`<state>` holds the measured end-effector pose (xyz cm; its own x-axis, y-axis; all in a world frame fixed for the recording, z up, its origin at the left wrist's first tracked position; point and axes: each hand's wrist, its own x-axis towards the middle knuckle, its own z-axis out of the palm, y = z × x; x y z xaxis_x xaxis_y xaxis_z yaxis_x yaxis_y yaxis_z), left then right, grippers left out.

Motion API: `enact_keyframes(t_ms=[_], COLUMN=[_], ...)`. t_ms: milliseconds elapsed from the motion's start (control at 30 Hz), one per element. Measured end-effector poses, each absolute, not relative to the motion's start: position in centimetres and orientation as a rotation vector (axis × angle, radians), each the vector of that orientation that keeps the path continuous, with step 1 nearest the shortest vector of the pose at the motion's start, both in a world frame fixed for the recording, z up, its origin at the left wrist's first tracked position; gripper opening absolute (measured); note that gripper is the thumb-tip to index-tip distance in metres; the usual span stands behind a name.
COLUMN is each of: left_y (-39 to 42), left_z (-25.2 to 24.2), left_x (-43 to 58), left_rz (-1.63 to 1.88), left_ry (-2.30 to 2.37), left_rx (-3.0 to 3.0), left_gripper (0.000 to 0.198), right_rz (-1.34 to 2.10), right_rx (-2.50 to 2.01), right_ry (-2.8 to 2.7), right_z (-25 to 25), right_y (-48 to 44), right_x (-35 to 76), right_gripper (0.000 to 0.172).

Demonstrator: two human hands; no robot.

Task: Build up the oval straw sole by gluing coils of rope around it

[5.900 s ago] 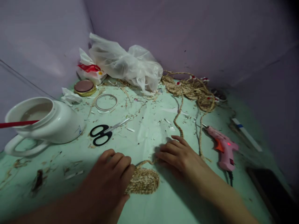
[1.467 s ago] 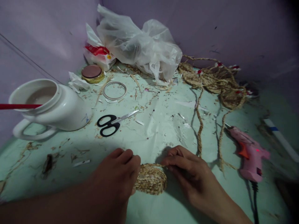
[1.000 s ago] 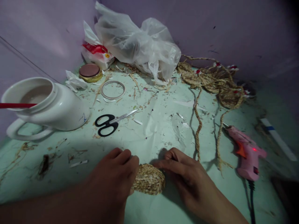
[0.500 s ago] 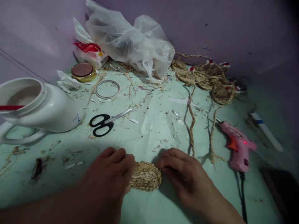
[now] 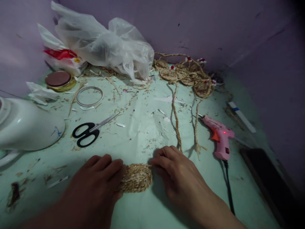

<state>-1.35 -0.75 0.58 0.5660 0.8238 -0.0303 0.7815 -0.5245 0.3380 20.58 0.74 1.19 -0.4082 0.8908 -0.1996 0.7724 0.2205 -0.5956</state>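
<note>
An oval coil of braided straw lies low in the middle of the head view. My left hand is closed over its left end, which the fingers hide. At the coil's upper right edge, my right hand pinches what looks like the end of the straw braid. Its thumb and the fingertips are partly hidden. Beyond the hands lie black-handled scissors, their blades pointing up and right. To the right, a pink glue gun with an orange trigger and a lit red light rests on its side.
A white jug lies at the left. Behind are a tape roll, a round tin, a tissue pack and a plastic bag. Straw coils with braided cords sit back right. A dark phone-like slab lies right.
The view has turned to the right, so everything on the table sits further left. Both hands stay at the straw coil, and a short bit of strand now shows by my right fingertips.
</note>
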Motion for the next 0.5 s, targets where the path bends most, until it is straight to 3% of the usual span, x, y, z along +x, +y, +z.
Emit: enact_keyframes(t_ms=[133, 367, 500], left_y=[-0.8, -1.0, -0.9], left_z=[0.6, 1.2, 1.3], left_x=[-1.3, -0.9, -0.8], left_rz=[0.185, 0.057, 0.013], left_ry=[1.335, 1.392, 1.411], left_rx=[2.432, 2.354, 2.365], left_gripper=[0.026, 0.025, 0.026], right_rz=[0.913, 0.478, 0.418], right_rx=[-1.650, -1.581, -1.550], right_ry=[-2.327, -2.434, -2.403], right_z=[1.4, 0.4, 0.2], right_y=[0.8, -0.3, -0.9], right_x=[20.9, 20.6, 20.5], right_gripper=[0.031, 0.027, 0.028])
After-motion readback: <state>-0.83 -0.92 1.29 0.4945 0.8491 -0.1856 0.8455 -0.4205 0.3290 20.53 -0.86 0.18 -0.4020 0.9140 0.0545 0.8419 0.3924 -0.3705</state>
